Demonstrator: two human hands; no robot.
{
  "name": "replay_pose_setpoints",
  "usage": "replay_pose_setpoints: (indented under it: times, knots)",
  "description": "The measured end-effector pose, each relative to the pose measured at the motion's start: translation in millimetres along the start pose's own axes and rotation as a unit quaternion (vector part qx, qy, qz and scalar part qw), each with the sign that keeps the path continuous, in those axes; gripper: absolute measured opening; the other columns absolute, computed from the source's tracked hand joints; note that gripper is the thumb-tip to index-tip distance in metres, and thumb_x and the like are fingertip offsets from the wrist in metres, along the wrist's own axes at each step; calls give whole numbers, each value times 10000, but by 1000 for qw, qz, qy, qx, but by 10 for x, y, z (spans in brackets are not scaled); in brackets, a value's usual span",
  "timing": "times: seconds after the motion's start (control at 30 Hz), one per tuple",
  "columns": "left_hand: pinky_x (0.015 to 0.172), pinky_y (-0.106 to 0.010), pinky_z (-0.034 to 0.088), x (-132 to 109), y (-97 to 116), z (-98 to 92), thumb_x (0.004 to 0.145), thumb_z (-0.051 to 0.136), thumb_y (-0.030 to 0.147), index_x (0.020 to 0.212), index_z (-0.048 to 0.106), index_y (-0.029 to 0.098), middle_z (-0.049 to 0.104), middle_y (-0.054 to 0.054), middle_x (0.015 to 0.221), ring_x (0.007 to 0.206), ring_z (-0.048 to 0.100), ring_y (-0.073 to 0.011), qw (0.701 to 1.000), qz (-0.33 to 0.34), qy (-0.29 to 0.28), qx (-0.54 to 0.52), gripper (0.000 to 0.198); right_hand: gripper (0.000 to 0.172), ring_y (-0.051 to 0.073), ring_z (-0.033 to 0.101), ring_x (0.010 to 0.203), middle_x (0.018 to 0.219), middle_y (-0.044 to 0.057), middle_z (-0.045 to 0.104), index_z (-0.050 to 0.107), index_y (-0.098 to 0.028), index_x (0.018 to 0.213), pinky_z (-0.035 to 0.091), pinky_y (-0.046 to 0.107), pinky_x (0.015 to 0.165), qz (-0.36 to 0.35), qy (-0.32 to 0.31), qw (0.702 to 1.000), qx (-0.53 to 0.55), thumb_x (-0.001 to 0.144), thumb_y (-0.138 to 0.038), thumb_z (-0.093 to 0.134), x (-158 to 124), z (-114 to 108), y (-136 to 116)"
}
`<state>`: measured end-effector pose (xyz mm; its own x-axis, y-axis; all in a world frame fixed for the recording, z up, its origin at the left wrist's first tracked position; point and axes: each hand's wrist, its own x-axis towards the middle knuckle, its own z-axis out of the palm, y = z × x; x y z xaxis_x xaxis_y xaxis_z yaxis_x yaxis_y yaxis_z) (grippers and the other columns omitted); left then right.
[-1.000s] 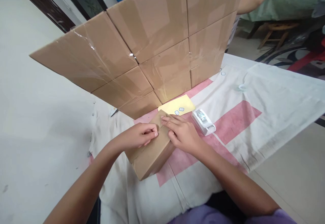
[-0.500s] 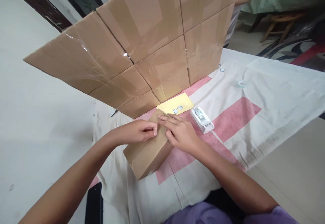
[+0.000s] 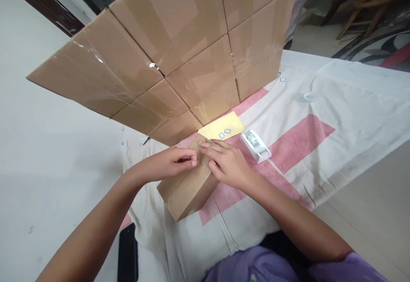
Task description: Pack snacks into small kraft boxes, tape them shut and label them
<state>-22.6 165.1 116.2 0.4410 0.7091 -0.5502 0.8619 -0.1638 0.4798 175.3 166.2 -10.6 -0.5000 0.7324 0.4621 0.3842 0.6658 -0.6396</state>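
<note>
Cardboard box (image 3: 191, 188) at frame center should be light, stiff; take it by its long sides. Your left fingers (image 3: 186, 152) are curled, can't tell if pinching; right fingers (image 3: 211, 152) lie extended on it, not clasping.

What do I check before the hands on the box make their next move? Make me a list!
1. Box resting on the tablecloth: ok.
2. Right hand on the box: ok, fingers laid on its top.
3. Left hand holding nothing: cannot tell, its fingers are curled.
4. Both hands away from the box: not ok, both are at its top.
5. White dispenser apart from the hands: ok, right of the right hand.
6. Yellow paper not touching the box: cannot tell.
</note>
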Motion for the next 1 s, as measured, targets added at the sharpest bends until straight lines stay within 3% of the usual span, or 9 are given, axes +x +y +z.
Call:
replay_pose_setpoints:
  times: [0.23, 0.47, 0.7, 1.0]
  knots:
    - [609, -269, 298, 79, -26, 68, 951, 437, 356, 725, 442, 211, 417, 46, 671, 658, 395, -123, 999, -15, 14, 35, 269, 468, 293, 540, 1329, 1442, -10, 604, 679, -204, 1306, 507, 464, 1073, -6, 2, 1000, -3, 879, -140, 498, 1, 14, 3]
    - [642, -260, 320, 41, -35, 33, 970, 421, 370, 785, 479, 213, 454, 44, 734, 690, 411, -121, 1000, 8, -20, 4, 249, 450, 298, 534, 1333, 1451, -17, 596, 688, -211, 1287, 511, 473, 1062, -5, 1, 1000, -2, 885, -146, 498, -11, 5, 14]
    - [625, -268, 307, 64, -16, 60, 972, 425, 357, 758, 472, 211, 420, 51, 682, 670, 396, -123, 999, -20, 8, 36, 263, 451, 305, 528, 1339, 1457, -9, 591, 684, -187, 1297, 499, 464, 1078, -8, 1, 1000, -9, 887, -151, 501, -19, 13, 9]
    - [610, -267, 299, 30, -40, 74, 990, 421, 339, 785, 459, 214, 397, 65, 685, 652, 371, -109, 1000, -14, -7, 23, 244, 447, 284, 526, 1333, 1457, -8, 594, 683, -193, 1296, 493, 447, 1073, -9, 0, 1000, -13, 892, -153, 496, -15, 7, 6]
